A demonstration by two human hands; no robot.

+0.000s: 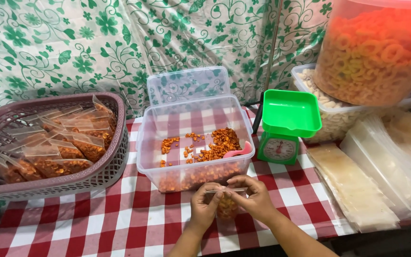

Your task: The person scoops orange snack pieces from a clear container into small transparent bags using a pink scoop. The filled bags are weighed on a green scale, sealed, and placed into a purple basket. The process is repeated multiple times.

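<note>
A person's two hands work at the near edge of a surface covered in a red and white checked cloth [134,219]. Everything here is placed relative to the clear rectangular plastic tub [193,143] at the centre, which holds a thin scatter of orange-brown fried snack pieces and a small pink plastic scoop [239,151].

Just in front of the tub, the left hand [204,205] and right hand [254,197] meet over a small clear plastic bag filled with the same orange snack [226,208]. Both hands are closed in a fingertip pinch on the bag's top edge, thumbs and forefingers almost touching, wrists angled inward, forearms coming up from the bottom of the view. The bag hangs upright between them, just above the cloth.

The step in hand looks like closing the bag's mouth; finishing it would call for pressing evenly along the whole strip.

Left of the tub sits a mauve woven plastic basket [110,166] stacked with filled bags. Right of the tub stands a small green kitchen scale [288,126] with an empty tray. Behind the tub leans its clear lid [189,85].
</note>
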